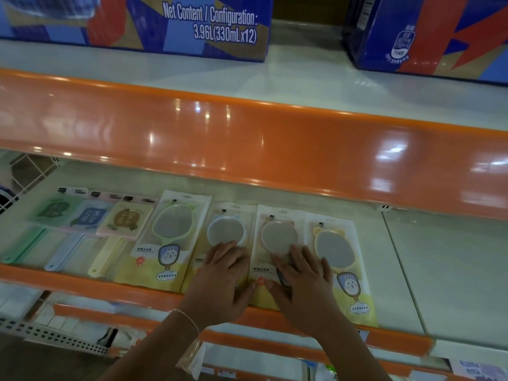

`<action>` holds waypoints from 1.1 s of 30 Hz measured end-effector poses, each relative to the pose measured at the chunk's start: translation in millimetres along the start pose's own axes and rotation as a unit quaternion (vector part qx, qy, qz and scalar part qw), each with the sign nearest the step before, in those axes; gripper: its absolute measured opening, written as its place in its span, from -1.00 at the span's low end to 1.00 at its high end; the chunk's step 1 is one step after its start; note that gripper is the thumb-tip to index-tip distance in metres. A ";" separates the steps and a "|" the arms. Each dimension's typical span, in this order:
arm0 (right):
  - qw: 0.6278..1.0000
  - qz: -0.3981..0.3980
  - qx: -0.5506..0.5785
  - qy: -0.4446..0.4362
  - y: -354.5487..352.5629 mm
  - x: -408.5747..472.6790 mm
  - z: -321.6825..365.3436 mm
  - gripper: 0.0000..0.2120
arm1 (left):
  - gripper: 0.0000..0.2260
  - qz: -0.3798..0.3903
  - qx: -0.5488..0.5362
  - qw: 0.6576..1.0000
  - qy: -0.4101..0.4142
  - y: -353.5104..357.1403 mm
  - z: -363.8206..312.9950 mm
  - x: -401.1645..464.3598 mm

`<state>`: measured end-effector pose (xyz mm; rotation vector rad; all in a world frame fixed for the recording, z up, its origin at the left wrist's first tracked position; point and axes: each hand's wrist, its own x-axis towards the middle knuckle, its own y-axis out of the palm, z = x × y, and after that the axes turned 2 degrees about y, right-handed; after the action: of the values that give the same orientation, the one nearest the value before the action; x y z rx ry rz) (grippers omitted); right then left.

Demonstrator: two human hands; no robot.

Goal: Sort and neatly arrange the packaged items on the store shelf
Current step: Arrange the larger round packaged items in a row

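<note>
row of packaged items lies flat on the shelf [406,259], front edges near the orange lip [82,279]; left hand [220,281] rests flat on the lower half of the blue-framed mirror pack [225,235], fingers straight and spread, fingertips reaching the rim of the round mirror; right hand [302,279] lies flat on the pink-framed mirror pack [277,237], fingers extended, thumb toward the left hand; neither hand curls round or pinches anything, both press from above; a small dark thing shows under the right palm, cannot tell what it is; just left of the left hand, the green-framed mirror pack [176,229] sits aligned but pushed a little further back than the one under the hand; just right of the right hand, the yellow-framed mirror pack [335,254] lies with its left edge tucked under the pink pack, lower end overhanging the lip; further left of the grip, three handled packs, green [52,213], blue [90,215] and yellow [126,218], overlap slightly in a tidy fan; judgement: sorting by type looks largely done, like beside like; what remains is squaring the four mirror packs, evening their gaps and front line, pulling the yellow one back off the lip; shelf right of the grip holds no packs in view; upper shelf carries drink cartons [192,26], not part of this step.
</note>
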<state>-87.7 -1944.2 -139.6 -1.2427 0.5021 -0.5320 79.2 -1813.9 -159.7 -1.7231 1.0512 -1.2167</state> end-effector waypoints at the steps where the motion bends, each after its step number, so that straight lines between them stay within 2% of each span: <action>1: 1.000 0.004 -0.006 0.000 -0.4 -0.2 0.4 -0.20 | -0.60 0.000 0.002 1.000 0.001 -0.2 0.1 -0.1; 5: 1.000 0.004 0.003 0.002 -0.4 -1.5 2.1 -0.14 | -0.57 0.006 0.008 1.000 0.001 -1.5 -0.9 -0.4; 9: 0.997 -0.046 0.053 0.024 -7.2 -2.8 -0.6 -0.34 | -0.54 0.008 0.009 1.000 0.001 -2.6 -2.1 0.2; 13: 0.987 -0.070 0.049 0.136 -21.6 -9.5 -24.1 -0.25 | -0.55 0.003 0.002 1.000 0.001 -2.3 -2.0 -0.4; 17: 0.976 -0.041 0.053 0.209 -24.8 -19.6 -50.8 -0.38 | -0.55 0.007 -0.001 1.000 0.015 -0.8 -0.9 -1.7; 22: 0.979 0.006 0.037 0.201 -18.4 -26.6 -54.7 -0.41 | -0.53 0.020 0.017 0.999 0.026 0.0 -0.1 -2.1; 33: 0.982 -0.005 0.036 0.187 -14.2 -27.4 -52.0 -0.43 | -0.57 0.013 0.031 0.999 0.029 0.7 0.9 -2.0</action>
<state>-142.8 -1968.9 -136.9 -1.0799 0.7856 -0.7919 79.5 -1812.2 -161.2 -1.6310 1.0565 -1.2759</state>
